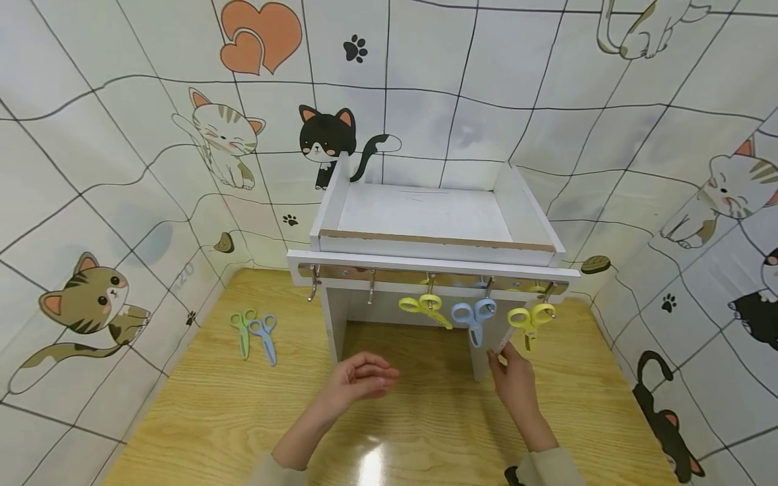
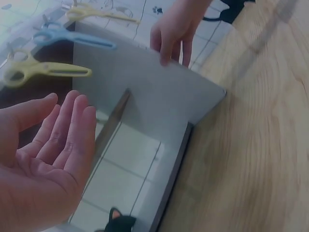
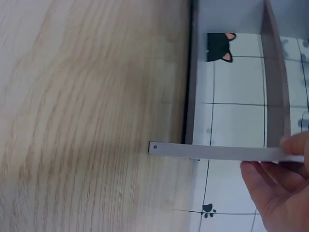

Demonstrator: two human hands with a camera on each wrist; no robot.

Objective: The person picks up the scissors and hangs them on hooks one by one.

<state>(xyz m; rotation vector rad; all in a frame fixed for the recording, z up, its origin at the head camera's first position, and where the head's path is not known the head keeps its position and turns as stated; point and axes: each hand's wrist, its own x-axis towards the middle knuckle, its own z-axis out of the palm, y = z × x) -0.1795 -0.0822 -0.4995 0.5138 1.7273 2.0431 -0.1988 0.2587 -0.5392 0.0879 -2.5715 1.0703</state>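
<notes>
A white shelf [image 1: 431,260] with a row of metal hooks along its front stands on the wooden table. My right hand [image 1: 515,379] pinches the front edge of its right side panel [image 3: 217,152], thumb on one face and fingers on the other. Palm up, my left hand [image 1: 358,381] hovers before the shelf's opening with fingers loosely extended, touching nothing. From the hooks hang yellow scissors [image 1: 428,305], blue scissors [image 1: 474,316] in the middle, and more yellow scissors [image 1: 531,320] at the right. The two leftmost hooks [image 1: 313,283] bear nothing.
Green scissors [image 1: 244,334] and another pair of blue scissors [image 1: 265,335] lie on the table [image 1: 200,412] left of the shelf. A tray-like top [image 1: 425,209] with raised sides crowns the shelf. Cat-patterned sheeting [image 1: 121,223] walls the back and both sides.
</notes>
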